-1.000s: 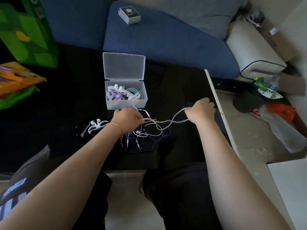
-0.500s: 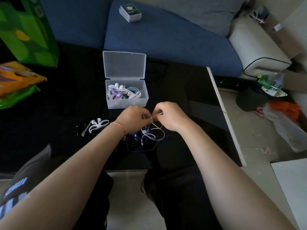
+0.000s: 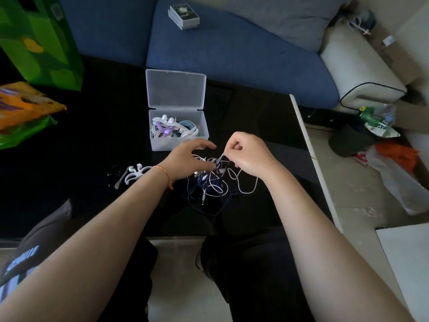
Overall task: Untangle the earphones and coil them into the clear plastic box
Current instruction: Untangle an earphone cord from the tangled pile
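Sofa (image 3: 232,54): blue, beyond the far edge of your table, a small boxed item (image 3: 183,16) lying on its seat.
Table (image 3: 92,147): black and glossy, directly in front of you.
Bags (image 3: 39,43): a green one at far left, with an orange snack packet (image 3: 25,105) beside it.
Clear plastic box (image 3: 178,142): just beyond your hands, lid standing open (white, purple and pale blue coils already lie inside).
Tangled earphones (image 3: 216,184): a heap of white and dark blue cable on the table between your wrists, near the box.
Your right hand (image 3: 249,156): fingers curled, pinching a white strand lifted from the heap.
Your left hand (image 3: 188,161): fingers spread and relaxed over the heap's left side, touching the cables; gripping nothing that you can make out.
White earhooks (image 3: 134,174): lying loose on the table, left of your left wrist.
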Demonstrator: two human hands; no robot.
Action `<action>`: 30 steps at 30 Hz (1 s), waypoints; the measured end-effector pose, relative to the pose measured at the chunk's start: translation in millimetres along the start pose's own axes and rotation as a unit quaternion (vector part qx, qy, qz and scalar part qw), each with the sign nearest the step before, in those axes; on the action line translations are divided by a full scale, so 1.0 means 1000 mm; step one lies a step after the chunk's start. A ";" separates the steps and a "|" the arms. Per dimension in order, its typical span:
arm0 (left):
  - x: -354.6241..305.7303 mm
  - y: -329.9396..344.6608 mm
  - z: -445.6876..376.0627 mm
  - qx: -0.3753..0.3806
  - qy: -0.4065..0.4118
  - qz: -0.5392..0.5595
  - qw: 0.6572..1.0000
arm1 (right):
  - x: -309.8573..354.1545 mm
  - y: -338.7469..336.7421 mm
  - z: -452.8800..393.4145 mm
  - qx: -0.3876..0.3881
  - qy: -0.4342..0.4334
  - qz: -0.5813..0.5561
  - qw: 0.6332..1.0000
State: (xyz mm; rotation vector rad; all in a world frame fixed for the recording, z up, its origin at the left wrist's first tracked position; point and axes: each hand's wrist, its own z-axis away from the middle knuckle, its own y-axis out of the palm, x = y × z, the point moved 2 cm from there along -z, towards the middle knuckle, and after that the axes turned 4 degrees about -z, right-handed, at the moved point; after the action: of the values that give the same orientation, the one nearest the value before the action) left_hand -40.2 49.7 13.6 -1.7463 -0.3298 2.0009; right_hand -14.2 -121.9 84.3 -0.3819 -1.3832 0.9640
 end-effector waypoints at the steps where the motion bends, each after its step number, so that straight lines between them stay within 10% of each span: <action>1: -0.001 -0.001 -0.001 -0.015 0.010 0.007 1.000 | 0.000 0.000 0.000 0.000 -0.005 -0.006 1.000; 30: 0.003 -0.004 -0.004 -0.173 -0.132 -0.019 0.976 | 0.000 -0.008 0.007 0.131 0.062 0.049 0.988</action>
State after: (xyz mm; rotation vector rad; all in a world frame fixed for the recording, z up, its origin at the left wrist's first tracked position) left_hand -35.6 53.5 12.3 -1.6457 -0.8377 2.2549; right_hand -18.0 -128.8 91.3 -0.3083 -1.1158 1.1684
